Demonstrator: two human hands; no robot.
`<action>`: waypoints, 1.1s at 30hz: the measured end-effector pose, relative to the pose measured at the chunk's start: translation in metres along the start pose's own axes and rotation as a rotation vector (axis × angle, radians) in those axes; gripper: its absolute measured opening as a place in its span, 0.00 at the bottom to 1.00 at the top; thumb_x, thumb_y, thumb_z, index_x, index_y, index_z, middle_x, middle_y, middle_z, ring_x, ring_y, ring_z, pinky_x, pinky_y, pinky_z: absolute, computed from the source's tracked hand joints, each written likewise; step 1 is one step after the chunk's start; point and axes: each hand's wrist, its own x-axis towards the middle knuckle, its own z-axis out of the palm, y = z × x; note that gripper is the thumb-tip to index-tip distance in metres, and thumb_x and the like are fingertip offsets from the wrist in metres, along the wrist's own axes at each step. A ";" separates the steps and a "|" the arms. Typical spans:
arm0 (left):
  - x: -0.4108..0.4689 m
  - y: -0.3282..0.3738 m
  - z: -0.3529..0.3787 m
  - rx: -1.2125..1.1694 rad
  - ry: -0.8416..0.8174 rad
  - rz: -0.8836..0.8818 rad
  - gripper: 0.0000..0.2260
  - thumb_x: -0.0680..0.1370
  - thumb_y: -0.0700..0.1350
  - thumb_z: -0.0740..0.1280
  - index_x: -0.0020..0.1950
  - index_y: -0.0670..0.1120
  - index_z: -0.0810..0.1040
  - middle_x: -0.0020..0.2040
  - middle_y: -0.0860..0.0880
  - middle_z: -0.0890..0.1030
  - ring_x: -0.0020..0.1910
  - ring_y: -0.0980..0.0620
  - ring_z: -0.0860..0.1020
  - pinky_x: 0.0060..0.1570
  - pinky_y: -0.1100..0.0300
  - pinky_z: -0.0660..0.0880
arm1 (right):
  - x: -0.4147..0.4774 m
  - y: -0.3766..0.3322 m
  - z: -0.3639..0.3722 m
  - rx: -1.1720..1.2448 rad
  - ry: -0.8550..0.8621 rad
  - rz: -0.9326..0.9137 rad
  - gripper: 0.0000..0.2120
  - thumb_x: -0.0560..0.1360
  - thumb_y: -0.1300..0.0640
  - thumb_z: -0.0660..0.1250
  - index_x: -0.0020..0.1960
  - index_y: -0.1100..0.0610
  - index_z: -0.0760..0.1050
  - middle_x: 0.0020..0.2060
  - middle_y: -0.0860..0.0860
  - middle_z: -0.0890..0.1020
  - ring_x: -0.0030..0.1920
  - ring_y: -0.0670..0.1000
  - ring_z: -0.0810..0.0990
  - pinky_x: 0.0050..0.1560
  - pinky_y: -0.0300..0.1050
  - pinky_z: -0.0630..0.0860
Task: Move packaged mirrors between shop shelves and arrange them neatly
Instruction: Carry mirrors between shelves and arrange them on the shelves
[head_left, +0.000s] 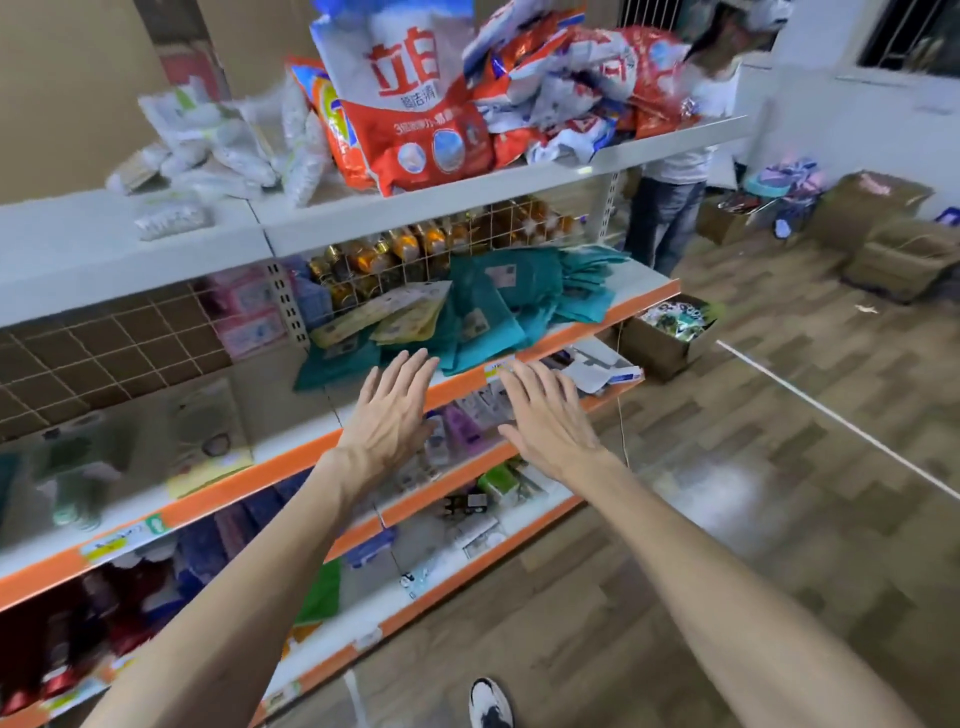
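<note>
A loose heap of teal packaged mirrors (498, 306) lies on the middle shelf (587, 325), with a few yellow-carded packs (400, 317) leaning on its left side. Both my arms reach toward that heap. My left hand (392, 415) has straight fingers, its tips just short of the teal packs at the shelf's orange front edge. My right hand (545, 415) is also flat and holds nothing, hovering in front of the shelf edge below the heap. On the left bay, blurred packaged mirrors (208, 441) stand on a shelf.
Detergent bags (415, 104) pile on the top shelf. Amber bottles (405, 249) sit behind a wire grid. Lower shelves hold small goods. A person (670, 208) stands at the aisle end near cardboard boxes (670, 338). My shoe (491, 701) is on the wooden floor.
</note>
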 end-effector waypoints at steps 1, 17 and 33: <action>0.013 0.006 0.005 -0.005 -0.008 0.004 0.34 0.80 0.57 0.62 0.80 0.47 0.49 0.80 0.49 0.50 0.79 0.48 0.47 0.76 0.45 0.49 | 0.004 0.012 0.003 -0.007 -0.006 -0.003 0.37 0.73 0.44 0.71 0.75 0.58 0.63 0.73 0.56 0.67 0.72 0.59 0.66 0.69 0.58 0.65; 0.224 0.066 0.035 -0.205 -0.027 -0.072 0.35 0.79 0.52 0.65 0.79 0.48 0.48 0.79 0.50 0.53 0.79 0.49 0.49 0.76 0.45 0.52 | 0.126 0.208 0.025 -0.145 -0.124 0.022 0.38 0.75 0.46 0.69 0.78 0.57 0.56 0.78 0.55 0.59 0.76 0.58 0.58 0.73 0.58 0.59; 0.329 0.080 0.081 -0.165 -0.094 -0.404 0.33 0.78 0.51 0.65 0.78 0.46 0.54 0.77 0.43 0.59 0.74 0.41 0.61 0.72 0.47 0.62 | 0.263 0.324 0.113 -0.024 -0.120 -0.187 0.37 0.69 0.46 0.75 0.72 0.58 0.66 0.69 0.55 0.71 0.70 0.59 0.67 0.67 0.57 0.66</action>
